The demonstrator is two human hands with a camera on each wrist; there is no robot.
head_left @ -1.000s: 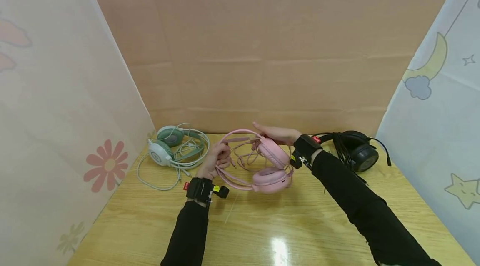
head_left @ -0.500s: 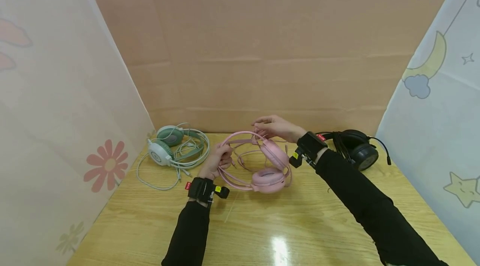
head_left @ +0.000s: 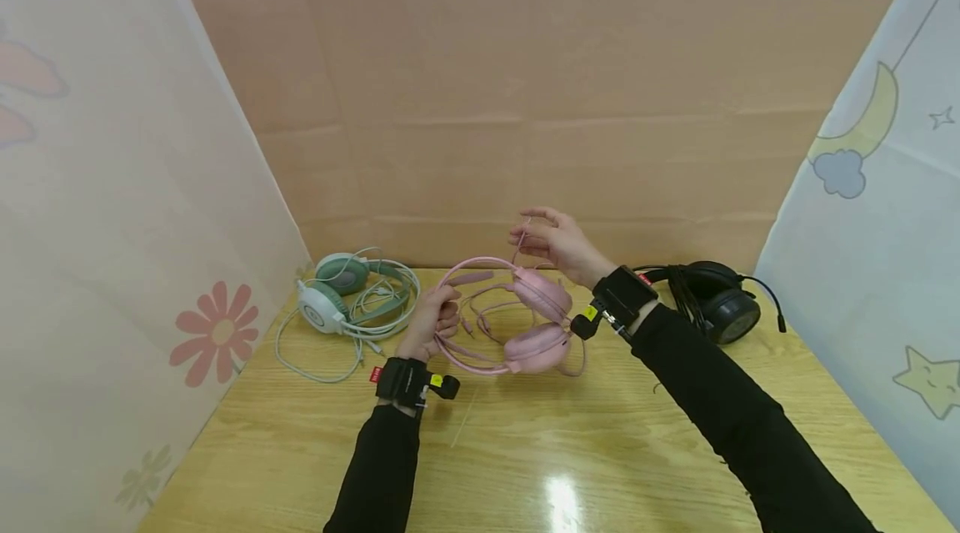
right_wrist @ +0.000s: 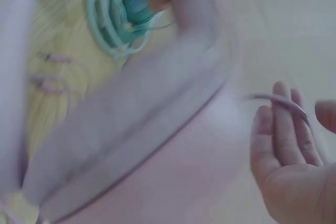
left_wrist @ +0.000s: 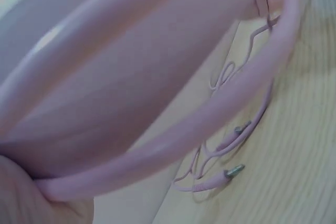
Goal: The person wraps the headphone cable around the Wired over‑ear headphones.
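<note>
My left hand (head_left: 432, 318) grips the headband of the pink headphones (head_left: 538, 349), which I hold on their side with the ear cups facing right. In the left wrist view the pink headband (left_wrist: 157, 158) runs out from my palm. Beyond the upper ear cup, my right hand (head_left: 558, 245) is raised with fingers extended. A thin pink strand (right_wrist: 275, 98) lies across those fingers in the right wrist view, the thumb standing apart; whether it is a cable or a microphone boom I cannot tell. Two pink plugs (left_wrist: 212, 183) on thin cables show behind the headband.
White and green headphones (head_left: 322, 306) with a coiled cable lie on the wooden table (head_left: 480, 466) at the left. Black headphones (head_left: 727, 312) with a microphone boom lie at the right. A brown paper wall (head_left: 480, 99) stands behind, with white patterned panels at both sides.
My right hand has moved up and away from the upper ear cup, drawing the thin pink strand upward. The left hand has kept its grip on the headband; the ear cups have tilted slightly.
</note>
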